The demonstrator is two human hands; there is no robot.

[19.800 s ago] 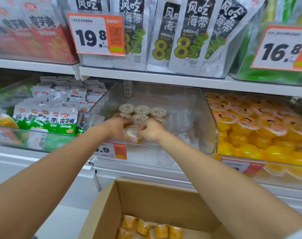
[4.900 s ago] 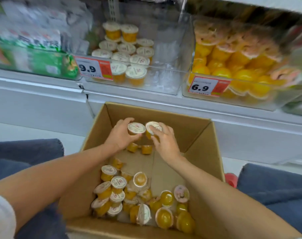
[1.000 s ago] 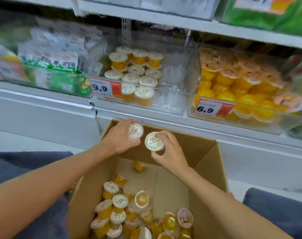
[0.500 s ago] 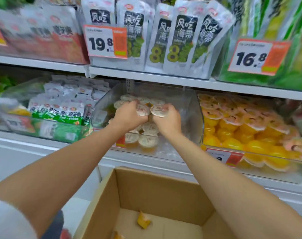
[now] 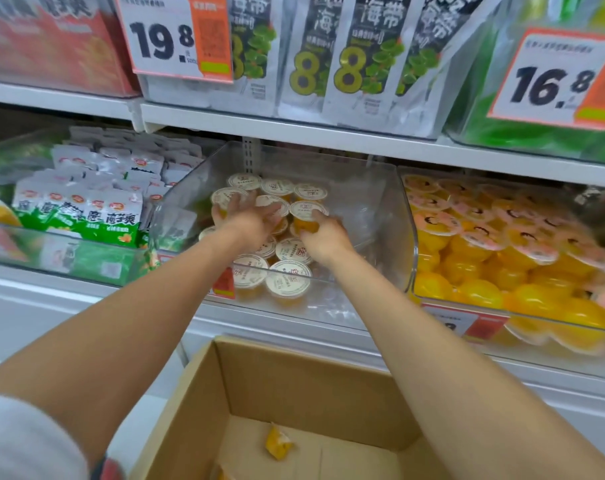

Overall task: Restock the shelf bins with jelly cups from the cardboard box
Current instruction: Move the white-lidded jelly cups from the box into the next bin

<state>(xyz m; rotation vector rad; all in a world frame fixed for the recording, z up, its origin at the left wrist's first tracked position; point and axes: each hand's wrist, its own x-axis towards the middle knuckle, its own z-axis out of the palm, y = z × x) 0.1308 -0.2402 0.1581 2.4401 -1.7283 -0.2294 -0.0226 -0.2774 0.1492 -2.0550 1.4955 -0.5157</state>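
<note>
A clear shelf bin holds several white-lidded orange jelly cups, some stacked in a second layer at the back. Both my hands reach inside it. My right hand grips one jelly cup on the upper layer. My left hand is beside it, fingers around another cup whose lid shows past them. The open cardboard box is below my arms. Only one loose orange cup shows on its floor; the rest of its inside is out of frame.
A bin of yellow jelly cups with pink lids stands to the right and a bin of green-and-white packets to the left. The upper shelf overhangs the bins and carries seaweed bags and price tags.
Half a second ago both hands held cups above the bin's front. Now they are deeper inside, lowered onto the stacked rear cups. The view has also moved closer to the shelf.
</note>
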